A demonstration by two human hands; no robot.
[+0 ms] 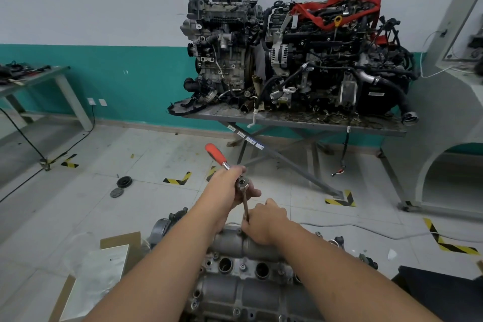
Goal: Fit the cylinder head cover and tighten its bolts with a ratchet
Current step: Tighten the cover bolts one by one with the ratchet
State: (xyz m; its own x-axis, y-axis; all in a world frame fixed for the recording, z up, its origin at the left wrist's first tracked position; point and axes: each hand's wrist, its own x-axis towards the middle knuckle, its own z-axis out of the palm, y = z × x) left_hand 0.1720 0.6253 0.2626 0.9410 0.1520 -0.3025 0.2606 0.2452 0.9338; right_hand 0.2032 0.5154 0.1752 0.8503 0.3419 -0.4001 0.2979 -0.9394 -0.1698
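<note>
The left hand [231, 185] grips the ratchet [224, 162]. The right hand [264, 219] pinches its extension bar [245, 204] over the cylinder head cover [235, 293]. A tilted bar could slip off the bolt.

Hands: two, left hand [230, 185] and right hand [264, 222], both above the cover [243, 246]
Ratchets: one [230, 167]
Covers: one
Engines: two [224, 47] [326, 60] beyond the cover, side by side on one tabletop [287, 119]
Black discs: two [124, 181] [116, 193] on the floor, left of the cover
Wall sockets: two [91, 101] [103, 102]
</note>
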